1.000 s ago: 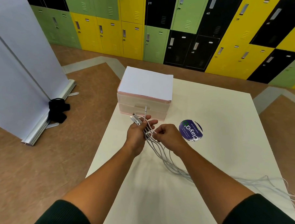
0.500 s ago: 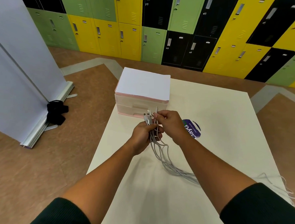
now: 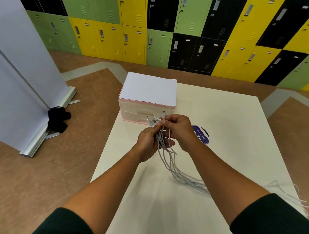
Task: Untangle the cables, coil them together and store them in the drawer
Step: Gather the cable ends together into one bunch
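Note:
Several white cables (image 3: 168, 158) hang as a bunch from both hands above the cream table (image 3: 229, 120). Their plug ends stick up between the hands and the strands trail down to the right along the tabletop, passing under my right forearm to the table's right edge. My left hand (image 3: 147, 143) is closed around the bunch just below the plugs. My right hand (image 3: 179, 130) pinches one plug end at the top, touching the left hand. Just beyond the hands stands the small pink drawer unit (image 3: 147, 99), both drawers closed.
A round purple sticker (image 3: 201, 134) lies on the table right of my hands. To the left on the floor stand a white banner with a metal base (image 3: 48, 128) and a black object (image 3: 58, 119). Coloured lockers (image 3: 171, 29) line the far wall.
My right hand rose from beside the left hand to the plug ends and now pinches one. Both hands have lifted slightly toward the drawer unit, pulling the cables up off the table.

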